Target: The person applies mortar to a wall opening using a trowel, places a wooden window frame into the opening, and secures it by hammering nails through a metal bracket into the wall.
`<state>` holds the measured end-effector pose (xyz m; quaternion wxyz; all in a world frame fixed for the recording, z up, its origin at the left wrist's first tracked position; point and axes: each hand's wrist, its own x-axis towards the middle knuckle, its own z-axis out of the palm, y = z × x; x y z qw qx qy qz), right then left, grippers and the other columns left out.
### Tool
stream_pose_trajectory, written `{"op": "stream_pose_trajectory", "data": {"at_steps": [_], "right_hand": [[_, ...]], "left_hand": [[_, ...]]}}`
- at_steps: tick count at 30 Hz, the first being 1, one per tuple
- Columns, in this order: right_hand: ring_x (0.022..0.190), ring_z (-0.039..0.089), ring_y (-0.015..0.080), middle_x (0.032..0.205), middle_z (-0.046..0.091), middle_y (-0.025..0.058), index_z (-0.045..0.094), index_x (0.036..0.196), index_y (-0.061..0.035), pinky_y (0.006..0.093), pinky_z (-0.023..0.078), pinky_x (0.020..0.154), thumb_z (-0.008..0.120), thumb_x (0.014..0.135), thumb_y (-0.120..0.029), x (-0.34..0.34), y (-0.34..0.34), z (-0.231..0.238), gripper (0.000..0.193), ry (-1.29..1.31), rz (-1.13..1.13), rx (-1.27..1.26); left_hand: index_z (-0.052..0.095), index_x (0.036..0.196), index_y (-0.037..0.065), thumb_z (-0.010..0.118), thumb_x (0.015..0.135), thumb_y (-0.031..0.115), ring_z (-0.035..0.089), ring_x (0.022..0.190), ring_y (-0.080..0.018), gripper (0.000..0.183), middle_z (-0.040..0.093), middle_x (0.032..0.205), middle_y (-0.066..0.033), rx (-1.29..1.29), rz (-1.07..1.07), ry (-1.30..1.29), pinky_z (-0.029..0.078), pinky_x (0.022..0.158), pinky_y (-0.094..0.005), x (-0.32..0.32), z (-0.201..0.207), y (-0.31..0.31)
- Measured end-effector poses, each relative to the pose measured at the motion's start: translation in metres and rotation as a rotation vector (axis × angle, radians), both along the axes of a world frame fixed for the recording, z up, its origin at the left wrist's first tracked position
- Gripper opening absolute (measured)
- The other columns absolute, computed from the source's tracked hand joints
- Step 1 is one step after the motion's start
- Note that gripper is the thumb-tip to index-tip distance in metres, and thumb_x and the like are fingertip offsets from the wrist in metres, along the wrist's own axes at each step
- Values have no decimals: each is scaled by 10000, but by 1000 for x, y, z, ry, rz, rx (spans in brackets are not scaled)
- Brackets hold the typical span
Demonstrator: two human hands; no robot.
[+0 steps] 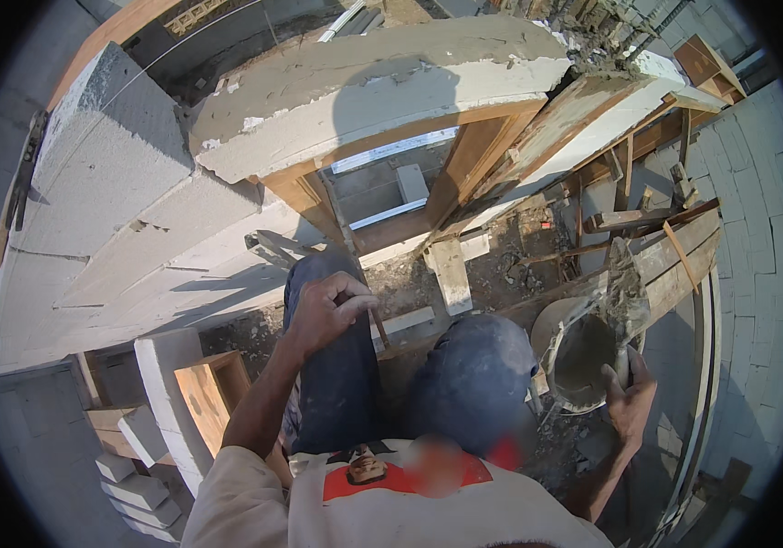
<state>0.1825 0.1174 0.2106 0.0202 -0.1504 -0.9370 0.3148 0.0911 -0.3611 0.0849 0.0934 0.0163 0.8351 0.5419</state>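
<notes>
My right hand [629, 393] is closed round the handle of a trowel [625, 292]. Wet grey mortar coats its blade, which points away from me over a bucket's far side. That bucket [552, 367] stands beside my right knee with grey mortar [589, 349] inside. Over my left thigh, my left hand [332, 306] is closed in a pinch; a thin brown stick [379, 329] hangs from its fingertips. Ahead of me, a white block wall [291, 137] carries a layer of mortar [391, 55] on top, crossed by my shadow.
A wooden frame [492, 164] lines the opening below the mortared top. Taller white blocks [117, 137] rise at left, with pliers-like tool [26, 173] at their edge. Planks [683, 265] and scrap timber lie right. Rubble covers the ground below; stacked blocks [140, 493] stand lower left.
</notes>
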Motion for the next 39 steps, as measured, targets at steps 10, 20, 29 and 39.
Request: {"op": "stream_pose_trajectory", "data": {"at_steps": [10,20,29,39], "right_hand": [[713,705,249,790,705,168,730,1201,62,382,545,649,693,871,-61,16,149,-56,354,-763,284,381],[1208,669,226,1357,705,136,647,1445,2,361,517,1072,665,1083,-179,-124,-94,-1,405,-26,525,-232],[1012,710,220,1141,749,146,693,1367,-2,361,554,930,727,919,-38,-160,-217,5,451,-147,1191,-266],[1018,709,202,1079,745,146,665,1379,44,357,566,911,706,990,-201,-166,-194,-23,461,-385,1014,-693]], "left_hand": [[677,1219,33,744,1007,273,708,975,-317,327,687,1132,-171,-583,514,171,567,868,-420,141,-2,-165],[99,1671,-16,925,720,581,308,1534,-481,1394,301,1634,-276,-929,855,-856,311,1240,-603,348,-39,-179],[-103,1704,124,1040,528,443,220,1564,-527,1671,145,1707,-307,-971,768,-987,254,1265,-628,373,-67,-174],[172,1674,84,911,545,192,378,1450,-481,1354,386,1529,-275,-832,762,-594,353,1233,-579,346,26,-182]]}}
